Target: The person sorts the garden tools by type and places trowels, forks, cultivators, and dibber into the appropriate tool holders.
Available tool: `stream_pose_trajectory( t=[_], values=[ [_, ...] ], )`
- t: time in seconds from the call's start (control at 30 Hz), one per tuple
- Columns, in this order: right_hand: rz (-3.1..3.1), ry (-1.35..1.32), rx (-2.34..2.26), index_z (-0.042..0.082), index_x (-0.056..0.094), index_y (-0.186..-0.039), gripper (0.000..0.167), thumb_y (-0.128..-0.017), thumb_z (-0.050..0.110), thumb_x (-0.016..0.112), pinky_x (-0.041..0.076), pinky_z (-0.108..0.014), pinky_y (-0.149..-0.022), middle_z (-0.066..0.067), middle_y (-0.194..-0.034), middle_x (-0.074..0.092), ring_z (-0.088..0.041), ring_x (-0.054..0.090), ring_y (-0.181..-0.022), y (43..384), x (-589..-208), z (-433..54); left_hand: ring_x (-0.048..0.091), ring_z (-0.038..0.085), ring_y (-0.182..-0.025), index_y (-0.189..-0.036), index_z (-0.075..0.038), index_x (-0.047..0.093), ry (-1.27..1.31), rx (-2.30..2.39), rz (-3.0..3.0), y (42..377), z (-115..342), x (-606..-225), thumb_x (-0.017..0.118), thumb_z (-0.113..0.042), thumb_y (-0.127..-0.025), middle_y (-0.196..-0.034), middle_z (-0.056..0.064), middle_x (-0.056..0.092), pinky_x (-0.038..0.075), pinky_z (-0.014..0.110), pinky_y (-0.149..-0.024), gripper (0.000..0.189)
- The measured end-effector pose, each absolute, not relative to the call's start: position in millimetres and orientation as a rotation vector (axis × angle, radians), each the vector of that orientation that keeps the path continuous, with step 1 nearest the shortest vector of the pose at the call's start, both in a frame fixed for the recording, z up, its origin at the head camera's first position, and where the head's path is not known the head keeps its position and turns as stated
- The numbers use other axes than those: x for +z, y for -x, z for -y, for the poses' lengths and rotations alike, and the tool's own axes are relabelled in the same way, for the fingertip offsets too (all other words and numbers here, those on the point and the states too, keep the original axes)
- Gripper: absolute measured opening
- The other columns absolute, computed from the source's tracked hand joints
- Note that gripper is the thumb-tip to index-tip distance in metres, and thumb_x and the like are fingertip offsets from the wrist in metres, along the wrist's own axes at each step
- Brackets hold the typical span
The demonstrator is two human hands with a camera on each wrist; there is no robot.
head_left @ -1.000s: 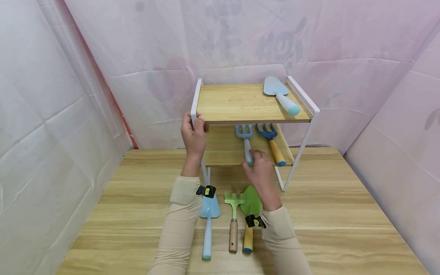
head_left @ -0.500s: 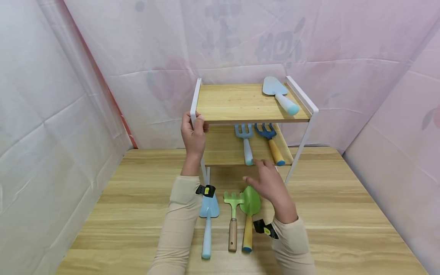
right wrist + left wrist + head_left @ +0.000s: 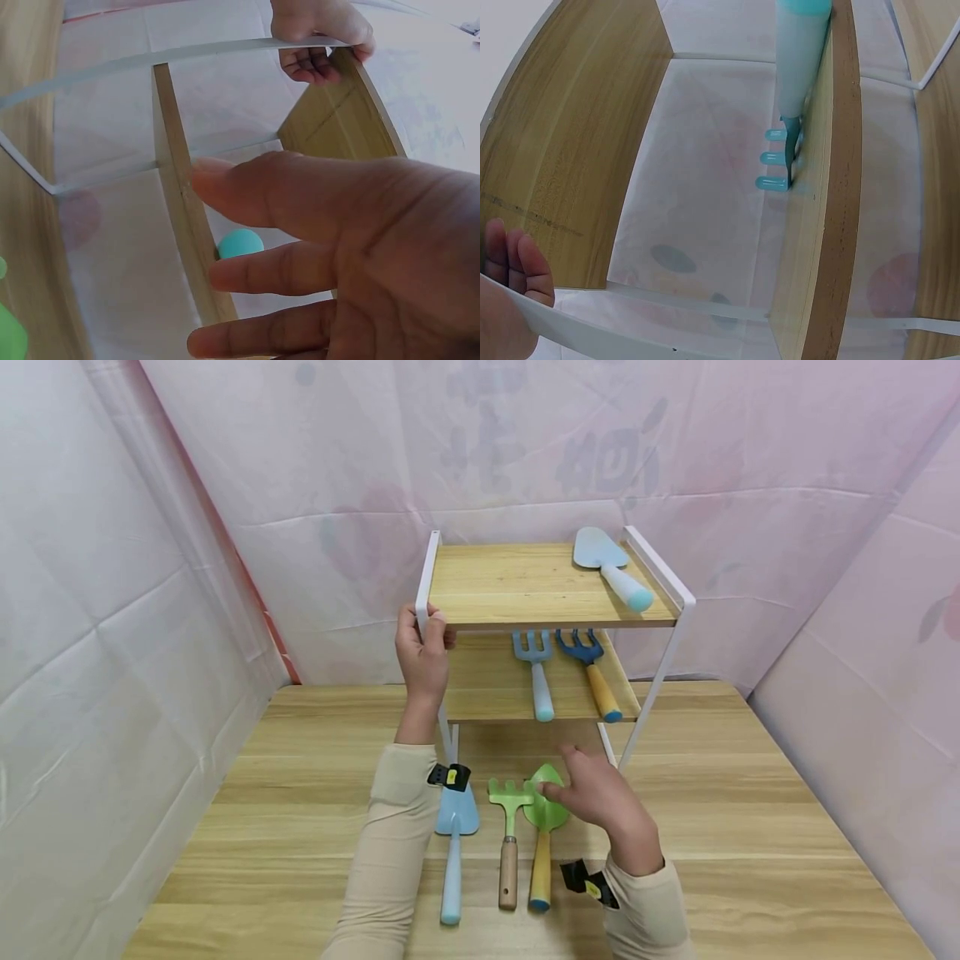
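My left hand (image 3: 423, 656) grips the white frame at the front left corner of a wooden shelf (image 3: 510, 589), thumb against the upper board. My right hand (image 3: 600, 793) hovers in front of the shelf, over the edge of a green trowel (image 3: 542, 864), fingers spread and holding nothing. On the middle board lie a light blue hand fork (image 3: 541, 685) and a dark blue hand fork (image 3: 602, 689) with a yellow handle. A pale blue trowel (image 3: 624, 583) rests at the right of the top board.
On the table (image 3: 300, 827), a green hand fork (image 3: 508, 868) with a wooden handle lies beside the green trowel. Left of it is a light blue trowel (image 3: 452, 877), its blade partly behind my left wrist. Pale cloth (image 3: 315, 460) hangs behind and at both sides.
My right hand has left the light blue fork's handle, moving back, down and to the right. The fork stays on the middle board. My left hand keeps its place on the frame.
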State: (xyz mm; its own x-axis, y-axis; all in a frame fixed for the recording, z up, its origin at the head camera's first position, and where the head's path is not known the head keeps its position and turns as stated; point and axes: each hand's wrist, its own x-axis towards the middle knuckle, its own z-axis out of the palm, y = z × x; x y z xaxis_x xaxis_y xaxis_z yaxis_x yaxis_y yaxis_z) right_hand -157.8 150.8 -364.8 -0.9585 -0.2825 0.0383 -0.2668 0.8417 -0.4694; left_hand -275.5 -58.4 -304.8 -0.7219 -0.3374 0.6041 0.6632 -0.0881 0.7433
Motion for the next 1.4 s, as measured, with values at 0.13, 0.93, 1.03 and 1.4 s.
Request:
stream_pose_trajectory(
  t=[0.13,0.93,1.03,1.4],
  values=[
    [-2.986,0.469,-0.748,-0.011,0.047,-0.126,0.061,-0.08,0.021,0.072,0.045,-0.05,-0.084,-0.028,-0.115,0.055,-0.041,0.053,-0.105,151.1,-370.4,-149.2,0.051,0.024,-0.058,-0.091,0.0,0.046,0.36,-1.881,1.507,275.1,59.7,-305.0,0.045,-0.007,-0.088,-0.069,0.012,0.05,0.044,0.028,-0.052,0.008],
    [-2.846,0.376,-0.819,-0.008,0.054,-0.12,0.057,-0.076,0.022,0.075,0.043,-0.053,-0.085,-0.023,-0.111,0.059,-0.041,0.053,-0.105,126.1,-406.2,-155.0,0.051,0.017,-0.056,-0.09,-0.001,0.045,0.36,-1.899,1.526,274.0,58.3,-304.0,0.044,-0.006,-0.089,-0.07,0.025,0.05,0.044,0.034,-0.051,0.005],
    [-2.854,0.359,-0.823,-0.007,0.056,-0.119,0.055,-0.076,0.022,0.075,0.044,-0.052,-0.083,-0.023,-0.108,0.06,-0.04,0.055,-0.102,123.5,-414.5,-155.0,0.051,0.018,-0.056,-0.089,0.0,0.045,0.367,-1.901,1.52,274.5,57.8,-304.4,0.043,-0.004,-0.089,-0.07,0.028,0.049,0.043,0.035,-0.051,0.004],
    [-2.979,0.181,-0.997,-0.011,0.057,-0.114,0.055,-0.073,0.021,0.077,0.049,-0.051,-0.073,-0.026,-0.101,0.061,-0.041,0.06,-0.089,108.5,-452.0,-133.1,0.053,0.015,-0.057,-0.091,-0.001,0.046,0.37,-1.872,1.52,272.9,57.7,-305.0,0.045,-0.011,-0.088,-0.069,0.008,0.051,0.046,0.033,-0.05,0.01]
  ],
)
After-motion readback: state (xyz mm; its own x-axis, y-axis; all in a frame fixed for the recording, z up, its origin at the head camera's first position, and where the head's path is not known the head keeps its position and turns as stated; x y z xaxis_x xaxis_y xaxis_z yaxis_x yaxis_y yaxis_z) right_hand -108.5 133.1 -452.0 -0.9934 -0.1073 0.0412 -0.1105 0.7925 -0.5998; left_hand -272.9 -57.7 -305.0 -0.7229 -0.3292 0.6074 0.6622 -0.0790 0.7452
